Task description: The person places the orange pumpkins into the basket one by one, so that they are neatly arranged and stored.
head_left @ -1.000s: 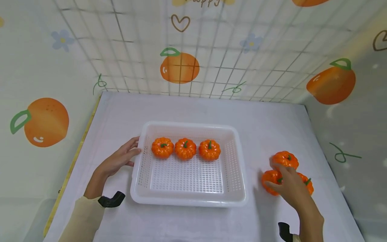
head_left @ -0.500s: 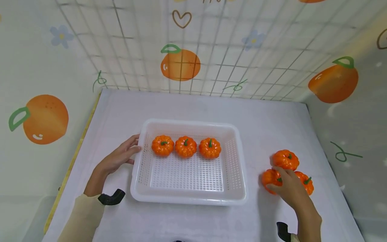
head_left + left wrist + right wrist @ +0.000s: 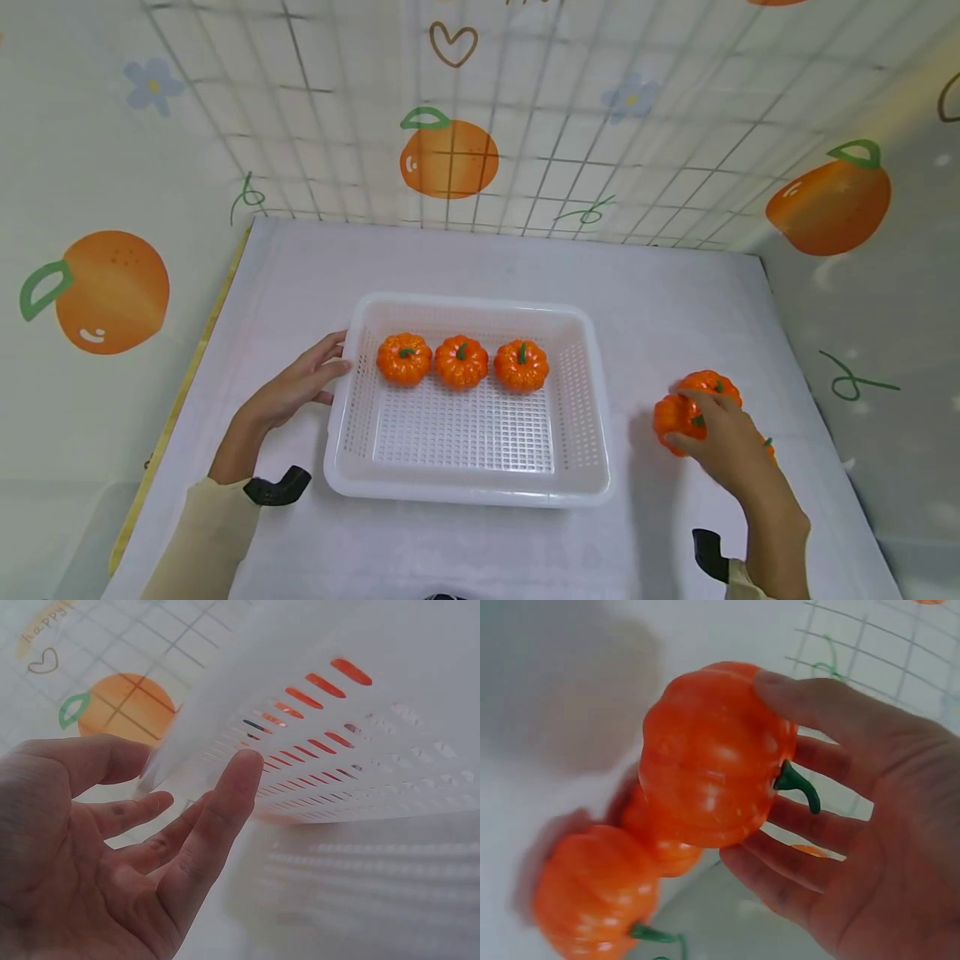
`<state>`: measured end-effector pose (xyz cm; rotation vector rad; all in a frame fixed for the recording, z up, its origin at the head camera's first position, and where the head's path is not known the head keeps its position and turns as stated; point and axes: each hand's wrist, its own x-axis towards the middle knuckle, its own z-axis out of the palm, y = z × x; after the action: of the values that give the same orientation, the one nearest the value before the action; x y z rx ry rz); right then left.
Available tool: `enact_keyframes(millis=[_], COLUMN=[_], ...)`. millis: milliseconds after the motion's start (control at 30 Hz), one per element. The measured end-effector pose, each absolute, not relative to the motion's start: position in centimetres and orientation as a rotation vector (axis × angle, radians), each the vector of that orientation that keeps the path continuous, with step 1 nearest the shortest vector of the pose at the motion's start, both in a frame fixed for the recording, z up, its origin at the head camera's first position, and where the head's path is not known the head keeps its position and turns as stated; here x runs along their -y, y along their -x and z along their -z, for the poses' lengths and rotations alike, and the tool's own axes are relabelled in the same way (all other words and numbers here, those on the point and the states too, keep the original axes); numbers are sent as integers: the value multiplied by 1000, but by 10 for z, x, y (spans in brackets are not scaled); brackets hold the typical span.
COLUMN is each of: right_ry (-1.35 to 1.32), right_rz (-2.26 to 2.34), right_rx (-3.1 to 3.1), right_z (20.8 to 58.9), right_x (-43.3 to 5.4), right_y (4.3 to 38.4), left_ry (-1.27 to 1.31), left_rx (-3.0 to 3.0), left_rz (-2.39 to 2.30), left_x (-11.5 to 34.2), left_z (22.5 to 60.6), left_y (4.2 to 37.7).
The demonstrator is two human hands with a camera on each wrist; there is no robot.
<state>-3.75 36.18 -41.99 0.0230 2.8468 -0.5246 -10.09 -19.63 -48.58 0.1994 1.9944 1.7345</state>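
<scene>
My right hand grips a small orange toy pumpkin with a green stem, thumb on one side and fingers on the other. It is held above the table at the right. Two similar pumpkins lie beneath and beside it: one behind, the other mostly hidden by the hand. A white perforated plastic basket stands in the middle, with three pumpkins in a row along its far side. My left hand rests its extended fingertips against the basket's left edge, not curled round it.
A white cloth covers the table, and a yellow strip runs down its left edge. Pale walls with printed oranges and a grid pattern enclose the back and sides. A small dark object shows at the bottom edge.
My right hand has closed round the front-left pumpkin and raised it slightly off the table, so it now overlaps the pumpkin behind. The left hand stays at the basket. The head view has tilted slightly.
</scene>
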Motion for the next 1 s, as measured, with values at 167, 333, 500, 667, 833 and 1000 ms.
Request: enact_keyframes(millis=[167,333,500,667,833,1000], right_ry=[9,14,61,127,239,384], right_rz=[547,572,594,612,605,551], right_rx=[-2876,-2894,-2896,-2889,-2902,-2904], right_z=[404,393,380,364,354,348], right_x=[-354,-343,-328,-307,-280,-252], right_y=[48,57,68,78,86,95], left_ry=[-207,-195,-199,-219,-212,-216], left_rx=[-1995,-1993,-1992,-1988,-1992,-1983], left_rz=[-1734,-1736,-1736,-1741,-1738,-1746], left_x=[197,197,197,197,197,198], left_z=[488,488,487,487,487,487], left_y=[102,102,102,102,101,101])
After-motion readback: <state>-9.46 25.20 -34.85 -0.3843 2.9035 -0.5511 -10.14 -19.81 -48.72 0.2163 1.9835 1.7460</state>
